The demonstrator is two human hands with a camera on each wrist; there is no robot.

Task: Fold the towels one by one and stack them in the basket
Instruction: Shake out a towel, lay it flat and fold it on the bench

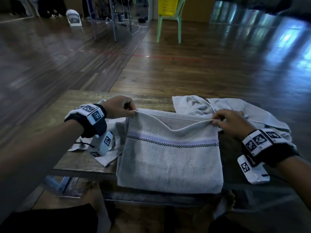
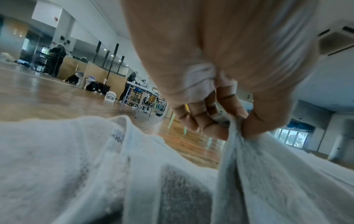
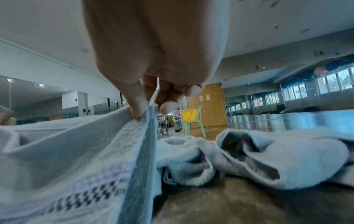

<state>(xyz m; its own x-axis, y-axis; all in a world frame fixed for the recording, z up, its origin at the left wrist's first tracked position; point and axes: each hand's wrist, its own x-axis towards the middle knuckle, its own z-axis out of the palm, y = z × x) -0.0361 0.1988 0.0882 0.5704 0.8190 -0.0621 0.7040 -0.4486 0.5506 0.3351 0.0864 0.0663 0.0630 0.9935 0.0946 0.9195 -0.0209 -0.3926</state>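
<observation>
A pale grey towel (image 1: 170,162) with a chequered stripe lies half folded on the low wooden table (image 1: 67,118), its near end hanging over the front edge. My left hand (image 1: 120,107) pinches the far left corner of its upper layer, thumb and fingers closed on the towel (image 2: 232,151). My right hand (image 1: 225,120) pinches the far right corner, lifted a little above the table; the towel edge (image 3: 147,136) hangs from thumb and forefinger. A yellow basket (image 1: 168,5) sits on a green chair far across the room.
More loose towels lie crumpled behind my right hand (image 1: 235,111) and under my left wrist (image 1: 107,155). The green chair (image 1: 169,27) stands on the wooden floor beyond the table. A metal table frame (image 1: 104,19) and cables are at the far left.
</observation>
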